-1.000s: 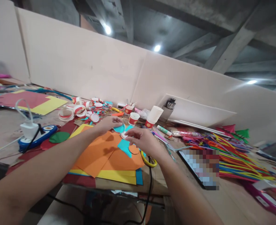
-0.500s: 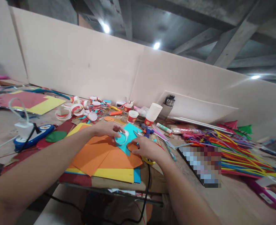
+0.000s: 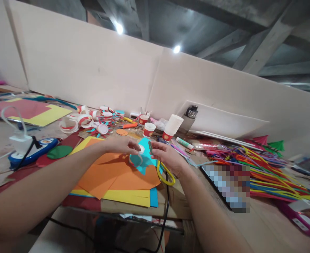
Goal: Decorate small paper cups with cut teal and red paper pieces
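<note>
My left hand [image 3: 121,144] reaches in over the coloured sheets, its fingers closed on a small white cut paper cup piece [image 3: 141,149]. A pale round rim shows just below the fingertips, against the turquoise paper [image 3: 145,170]. This paper has a ragged cut edge and lies on top of orange sheets [image 3: 99,175]. To the right, my right hand [image 3: 166,156] is closed around scissors, with a dark blade end between its fingertips. The scissors' yellow handle [image 3: 167,182] shows below the palm.
Beyond my hands stand a paper cup [image 3: 149,130] and a cup stack [image 3: 174,124]. Cut cup pieces [image 3: 86,121] lie back left. A power strip [image 3: 36,153] is at left, a black cable [image 3: 166,203] in front, pipe cleaners [image 3: 270,175] and a pixelated phone-like slab [image 3: 227,188] at right.
My right hand has lifted off the paper and turned, showing more of the yellow handle. My left fingers have shifted on the white cup piece, which has tilted.
</note>
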{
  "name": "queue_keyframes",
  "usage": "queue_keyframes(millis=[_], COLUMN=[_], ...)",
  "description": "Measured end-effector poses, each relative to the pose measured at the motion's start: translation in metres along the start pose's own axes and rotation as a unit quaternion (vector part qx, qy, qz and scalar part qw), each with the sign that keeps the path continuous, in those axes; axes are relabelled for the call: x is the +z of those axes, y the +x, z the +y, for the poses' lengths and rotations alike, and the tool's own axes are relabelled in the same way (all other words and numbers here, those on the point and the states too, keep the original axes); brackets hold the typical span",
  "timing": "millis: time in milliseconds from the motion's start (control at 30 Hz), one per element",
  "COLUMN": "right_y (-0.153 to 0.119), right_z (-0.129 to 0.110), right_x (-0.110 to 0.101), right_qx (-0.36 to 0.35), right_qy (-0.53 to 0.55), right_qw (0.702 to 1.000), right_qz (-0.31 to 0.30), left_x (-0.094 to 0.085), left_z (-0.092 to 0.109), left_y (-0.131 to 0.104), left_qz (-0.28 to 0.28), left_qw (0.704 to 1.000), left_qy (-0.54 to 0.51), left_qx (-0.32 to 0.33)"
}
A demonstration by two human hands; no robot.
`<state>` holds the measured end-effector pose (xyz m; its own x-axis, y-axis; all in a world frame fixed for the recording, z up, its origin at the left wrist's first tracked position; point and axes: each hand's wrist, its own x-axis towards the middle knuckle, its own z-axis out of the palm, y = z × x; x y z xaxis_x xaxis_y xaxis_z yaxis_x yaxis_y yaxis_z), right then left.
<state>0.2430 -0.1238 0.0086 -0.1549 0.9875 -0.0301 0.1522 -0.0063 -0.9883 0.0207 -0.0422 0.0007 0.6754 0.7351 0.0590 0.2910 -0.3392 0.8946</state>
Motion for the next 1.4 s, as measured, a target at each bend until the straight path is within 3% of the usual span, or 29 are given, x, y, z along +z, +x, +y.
queue_keyframes(millis=[100, 233, 300, 400, 533, 700, 833, 967, 1100, 1167, 1267, 1400], right_y=[-0.002, -0.004, -0.004, -0.002, -0.001, 0.0, 0.006, 0.028, 0.064, 0.081, 0.103, 0.123], right_z=[-0.001, -0.002, 0.0, 0.005, 0.014, 0.01, 0.001, -0.001, -0.001, -0.002, -0.003, -0.004], right_x=[0.004, 0.011, 0.014, 0.019, 0.024, 0.018, -0.001, -0.018, -0.02, -0.016, -0.008, 0.0], right_qx=[0.026, 0.013, -0.01, -0.076, -0.169, -0.163, -0.165, -0.162, -0.153, -0.12, -0.069, -0.025], right_qy=[0.145, 0.164, 0.116, -0.06, -0.265, -0.244, -0.222, -0.313, -0.47, -0.54, -0.594, -0.609], right_qw=[0.989, 0.986, 0.993, 0.993, 0.942, 0.951, 0.945, 0.907, 0.843, 0.809, 0.777, 0.769], right_qz=[-0.026, -0.032, -0.004, 0.06, 0.119, 0.098, 0.171, 0.231, 0.212, 0.199, 0.194, 0.193], left_x=[-0.001, 0.007, 0.015, 0.03, 0.042, 0.033, 0.023, 0.016, 0.011, 0.008, 0.004, 0.004], left_z=[0.001, 0.004, 0.005, 0.004, 0.0, -0.001, 0.001, 0.001, -0.002, -0.002, -0.002, 0.001], left_y=[0.002, 0.002, 0.001, 0.001, 0.003, 0.006, 0.007, 0.009, 0.012, 0.013, 0.013, 0.011], left_qz=[0.03, 0.039, 0.015, -0.048, -0.048, -0.013, 0.069, 0.119, 0.128, 0.115, 0.086, 0.098], left_qw=[0.999, 0.994, 0.979, 0.947, 0.925, 0.924, 0.908, 0.876, 0.837, 0.826, 0.831, 0.868], left_qy=[0.025, -0.099, -0.202, -0.315, -0.375, -0.38, -0.411, -0.461, -0.515, -0.536, -0.541, -0.484], left_qx=[0.025, 0.013, -0.009, -0.034, -0.037, -0.049, -0.048, -0.076, -0.134, -0.132, -0.094, -0.057])
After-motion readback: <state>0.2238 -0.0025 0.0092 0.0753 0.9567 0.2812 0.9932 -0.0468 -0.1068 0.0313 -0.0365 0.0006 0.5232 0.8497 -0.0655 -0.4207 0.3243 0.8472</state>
